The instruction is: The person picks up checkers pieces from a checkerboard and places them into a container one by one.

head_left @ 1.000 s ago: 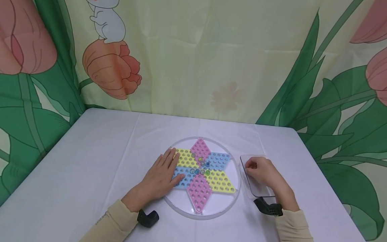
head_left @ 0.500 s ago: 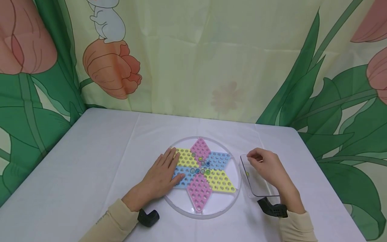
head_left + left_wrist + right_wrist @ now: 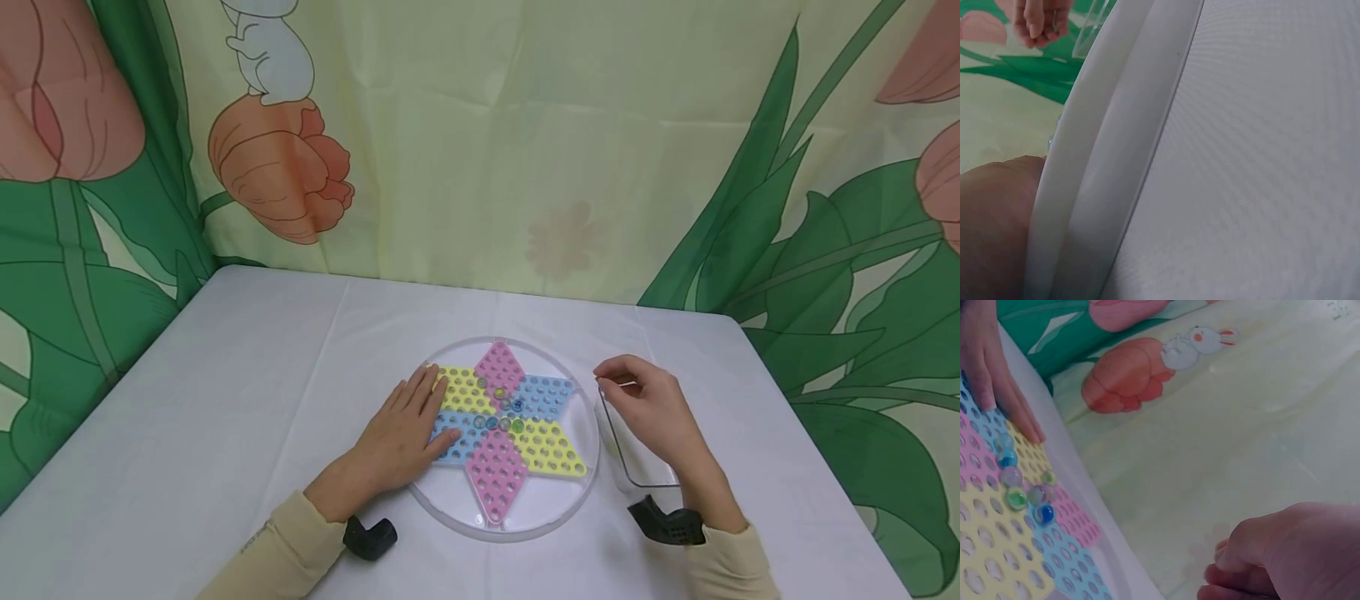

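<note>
I see the glass-looking marbles [image 3: 1016, 499] clustered at the middle of the star board [image 3: 543, 492]; I expect them light, hard and slippery, best pinched across their widest part. My left hand [image 3: 403, 432] lies flat on the board's left. Right of the board, near the clear box [image 3: 652, 486], my right hand [image 3: 651, 408] has bent fingers; whether they pinch a marble, I can't tell.

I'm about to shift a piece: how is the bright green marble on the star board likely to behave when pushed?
The bright green marble looks round, so it will probably roll easily. The star board is dotted with holes, which may check a gentle nudge. The marble's glossy shine suggests a slippery grip.
</note>
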{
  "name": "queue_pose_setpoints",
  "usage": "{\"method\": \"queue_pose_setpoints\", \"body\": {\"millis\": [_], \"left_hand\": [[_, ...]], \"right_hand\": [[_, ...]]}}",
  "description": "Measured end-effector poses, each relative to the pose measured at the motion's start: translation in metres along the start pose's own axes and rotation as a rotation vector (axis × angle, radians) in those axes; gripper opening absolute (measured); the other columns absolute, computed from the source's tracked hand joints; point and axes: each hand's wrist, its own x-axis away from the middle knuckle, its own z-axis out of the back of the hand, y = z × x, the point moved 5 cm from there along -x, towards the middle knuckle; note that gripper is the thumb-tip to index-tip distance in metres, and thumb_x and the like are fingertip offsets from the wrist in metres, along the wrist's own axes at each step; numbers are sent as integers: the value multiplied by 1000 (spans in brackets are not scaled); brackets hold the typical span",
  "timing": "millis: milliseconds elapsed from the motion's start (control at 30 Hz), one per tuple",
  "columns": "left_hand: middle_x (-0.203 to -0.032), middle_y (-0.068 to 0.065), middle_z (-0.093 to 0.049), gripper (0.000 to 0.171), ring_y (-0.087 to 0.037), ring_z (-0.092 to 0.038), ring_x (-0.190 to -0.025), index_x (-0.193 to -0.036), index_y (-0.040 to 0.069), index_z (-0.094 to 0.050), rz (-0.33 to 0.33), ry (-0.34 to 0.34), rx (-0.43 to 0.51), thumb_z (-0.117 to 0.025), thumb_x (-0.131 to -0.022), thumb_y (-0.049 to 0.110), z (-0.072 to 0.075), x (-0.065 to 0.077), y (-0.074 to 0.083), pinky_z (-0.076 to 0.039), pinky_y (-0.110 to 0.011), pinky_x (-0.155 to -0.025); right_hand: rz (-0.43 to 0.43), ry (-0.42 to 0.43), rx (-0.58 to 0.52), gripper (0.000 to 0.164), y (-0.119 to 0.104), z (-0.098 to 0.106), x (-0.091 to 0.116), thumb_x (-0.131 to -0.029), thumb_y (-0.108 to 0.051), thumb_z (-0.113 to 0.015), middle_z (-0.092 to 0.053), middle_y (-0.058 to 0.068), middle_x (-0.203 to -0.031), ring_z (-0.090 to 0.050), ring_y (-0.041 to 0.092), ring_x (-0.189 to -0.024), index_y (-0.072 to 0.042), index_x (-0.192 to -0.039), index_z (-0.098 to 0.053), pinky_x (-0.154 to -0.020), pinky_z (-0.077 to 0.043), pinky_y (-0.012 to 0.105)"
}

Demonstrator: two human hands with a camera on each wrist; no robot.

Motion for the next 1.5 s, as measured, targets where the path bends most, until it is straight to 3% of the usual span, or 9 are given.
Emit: {"method": "queue_pose_setpoints", "body": {"millis": [367, 733, 1200, 1500], "left_hand": [[-167, -18, -9, 81, -32, -5, -156, -157, 2, -20, 6, -8, -16, -41, -101, 56, -1, 0, 0, -15, -50, -125], [-167, -18, -10, 81, -32, -6, -156, -157, 1, -20, 4, -5, -14, -42, -101, 55, 1, 0, 0, -15, -50, -125], [-166, -19, -10, 81, -33, -6, -155, -157, 0, -20, -8, 2, -4, -42, -101, 55, 0, -1, 0, -15, -51, -124], [-167, -18, -8, 81, -32, -5, -156, -158, 1, -19, -5, -5, -5, -42, -101, 55, 0, -1, 0, -15, -51, -124]], "right_hand": [[66, -11, -92, 14, -18, -25, 0, -95, -9, -64, -69, 2, -106, -64, 16, -97, -11, -109, -68, -83, -52, 15], [162, -106, -193, 13, -34, -52, 3, -93, -4, -67, -70, 9, -107, -67, 15, -97, -6, -106, -68, -86, -58, 32], [171, -194, -178, 14, -37, -89, 8, -89, -1, -69, -70, 4, -99, -65, 13, -91, -6, -102, -69, -80, -57, 27], [222, -195, -145, 16, -38, -98, 10, -86, 2, -69, -69, 2, -95, -64, 12, -86, -8, -98, -69, -79, -57, 27]]}}
